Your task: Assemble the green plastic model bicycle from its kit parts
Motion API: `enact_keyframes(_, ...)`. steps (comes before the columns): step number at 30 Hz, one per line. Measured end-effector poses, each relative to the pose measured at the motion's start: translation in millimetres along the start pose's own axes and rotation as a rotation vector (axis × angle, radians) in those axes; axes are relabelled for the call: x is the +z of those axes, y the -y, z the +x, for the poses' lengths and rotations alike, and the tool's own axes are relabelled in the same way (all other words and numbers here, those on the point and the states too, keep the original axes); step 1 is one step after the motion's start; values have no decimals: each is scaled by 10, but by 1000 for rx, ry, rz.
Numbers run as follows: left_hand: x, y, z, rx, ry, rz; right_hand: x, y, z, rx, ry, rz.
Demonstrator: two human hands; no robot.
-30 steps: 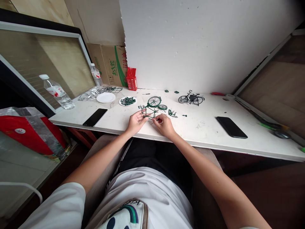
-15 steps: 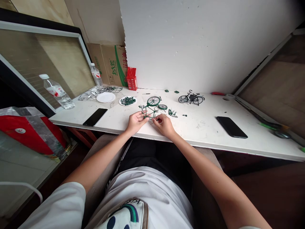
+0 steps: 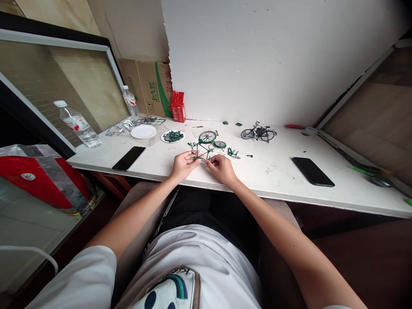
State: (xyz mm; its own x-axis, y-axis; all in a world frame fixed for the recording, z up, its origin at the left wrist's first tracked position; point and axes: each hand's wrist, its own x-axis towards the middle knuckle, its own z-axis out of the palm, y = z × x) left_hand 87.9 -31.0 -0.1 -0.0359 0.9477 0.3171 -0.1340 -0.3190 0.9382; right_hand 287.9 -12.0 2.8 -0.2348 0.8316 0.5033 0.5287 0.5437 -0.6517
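A small green model bicycle frame (image 3: 203, 148) with one wheel (image 3: 207, 137) stands on the white table (image 3: 277, 171) just beyond my hands. My left hand (image 3: 183, 165) pinches the frame's near left end. My right hand (image 3: 222, 168) is closed in a pinch at the frame's near right end; whether it also holds a small part I cannot make out. A second loose green wheel (image 3: 220, 144) and small green parts (image 3: 233, 152) lie just right of the frame.
A finished dark model bicycle (image 3: 258, 132) stands farther back. Two white plates (image 3: 143, 131), one with green parts (image 3: 173, 136), sit at the left. Black phones lie at the left (image 3: 128, 158) and right (image 3: 312, 171). Water bottles (image 3: 77, 124), a cardboard box (image 3: 151, 86), a red carton (image 3: 178, 106).
Almost nothing has moved. The green frame tilted slightly between my fingers, and both hands kept their pinch.
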Motion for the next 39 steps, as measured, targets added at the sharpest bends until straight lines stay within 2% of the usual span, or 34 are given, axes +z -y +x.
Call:
enact_keyframes(15, 12, 8, 5, 37, -2, 15, -37, 33, 12, 21, 1, 151)
enact_keyframes(24, 17, -5, 1, 77, 38, 38, -31, 8, 15, 126, 49, 206)
enact_keyframes(39, 2, -15, -5, 16, 21, 41, -33, 41, 14, 129, 21, 173)
